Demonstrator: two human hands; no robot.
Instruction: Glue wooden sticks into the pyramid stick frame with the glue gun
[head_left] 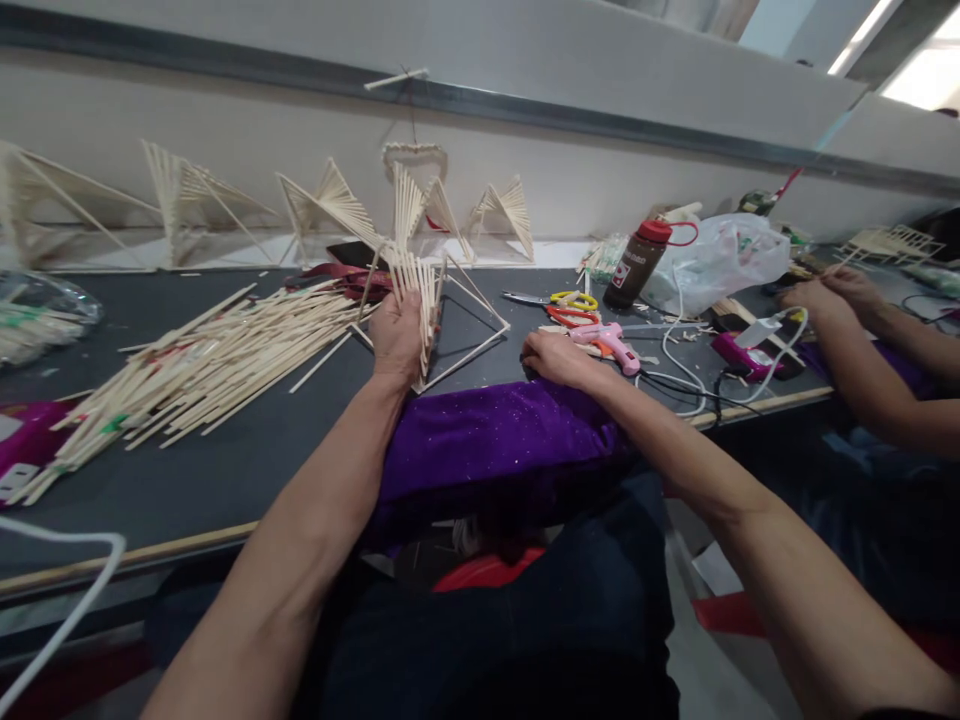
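Observation:
My left hand is wrapped round the row of sticks on one side of a wooden stick frame, which stands on the dark table. My right hand is closed at the table edge, beside a pink glue gun; what its fingers hold, if anything, is hidden. A purple cloth hangs over the edge between my arms. Scissors with yellow handles and a pair with red handles lie just beyond my right hand. Left of the frame is a large pile of loose sticks.
Several finished stick structures stand along the wall. At the right are a brown bottle, a plastic bag, white cables and a magenta box. Another person's hands work further right.

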